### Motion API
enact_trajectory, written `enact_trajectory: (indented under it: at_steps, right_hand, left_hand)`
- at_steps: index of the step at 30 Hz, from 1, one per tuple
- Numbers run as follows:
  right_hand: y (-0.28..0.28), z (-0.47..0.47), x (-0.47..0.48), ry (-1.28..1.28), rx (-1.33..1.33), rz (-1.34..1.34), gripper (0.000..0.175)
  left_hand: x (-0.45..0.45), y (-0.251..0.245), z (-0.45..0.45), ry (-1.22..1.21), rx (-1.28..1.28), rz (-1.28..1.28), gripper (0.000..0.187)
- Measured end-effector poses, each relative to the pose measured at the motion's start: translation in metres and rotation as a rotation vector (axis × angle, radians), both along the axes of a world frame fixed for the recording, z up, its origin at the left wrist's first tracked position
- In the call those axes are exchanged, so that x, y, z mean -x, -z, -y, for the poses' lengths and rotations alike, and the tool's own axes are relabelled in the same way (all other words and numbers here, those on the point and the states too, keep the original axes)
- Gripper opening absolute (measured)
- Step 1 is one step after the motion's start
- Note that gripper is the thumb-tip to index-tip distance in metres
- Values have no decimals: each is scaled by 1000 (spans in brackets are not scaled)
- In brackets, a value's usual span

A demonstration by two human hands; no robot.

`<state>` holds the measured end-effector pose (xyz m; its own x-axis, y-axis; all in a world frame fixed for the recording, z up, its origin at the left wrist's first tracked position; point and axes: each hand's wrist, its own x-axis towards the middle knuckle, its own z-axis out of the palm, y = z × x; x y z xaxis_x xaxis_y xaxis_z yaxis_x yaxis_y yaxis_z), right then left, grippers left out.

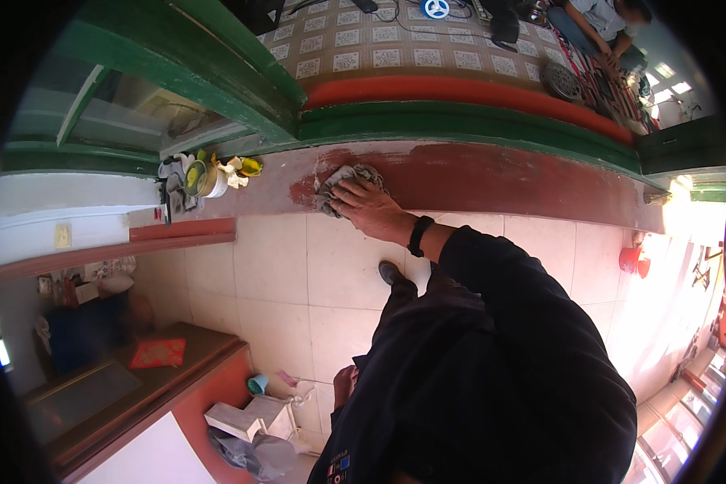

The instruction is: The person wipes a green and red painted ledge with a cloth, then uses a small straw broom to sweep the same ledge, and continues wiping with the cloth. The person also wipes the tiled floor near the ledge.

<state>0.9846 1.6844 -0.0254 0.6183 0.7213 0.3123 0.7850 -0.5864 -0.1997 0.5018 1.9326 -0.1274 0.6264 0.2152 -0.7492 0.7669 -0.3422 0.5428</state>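
My right hand [366, 207] presses a crumpled grey rag [346, 181] onto a dusty red window sill [490, 181]. The sill looks darker and redder to the right of the rag and paler to the left. My left hand [343, 386] hangs low beside my dark jacket, partly hidden by it; whether it holds anything cannot be told. Left of the rag stands a round tub [204, 179] with yellow and white crumpled pieces beside it and grey cloth [175, 175] behind.
A green window frame [460, 124] borders the sill, with an open green sash [218, 78] at left. Beyond it a person [605, 36] sits on a patterned surface. Below are a tiled floor, a red bucket [634, 261], a wooden cabinet [175, 387] and white boxes [254, 416].
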Motion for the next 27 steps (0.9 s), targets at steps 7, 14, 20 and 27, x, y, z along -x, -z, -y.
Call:
enact_trajectory:
  at_steps: [7, 14, 20, 27]
  right_hand:
    - [-17, 135, 40, 96, 84, -5, 43]
    - [-43, 288, 86, 387, 72, -167, 61]
    - [-41, 383, 110, 642, 44, -147, 50]
    - [-11, 489, 91, 1138, -288, -120, 42]
  left_hand:
    - [-76, -27, 33, -99, 169, -25, 38]
    - [-137, -18, 53, -248, 220, -224, 34]
    - [-167, -27, 65, -301, 216, -170, 30]
    - [-164, -27, 46, -284, 176, -181, 35]
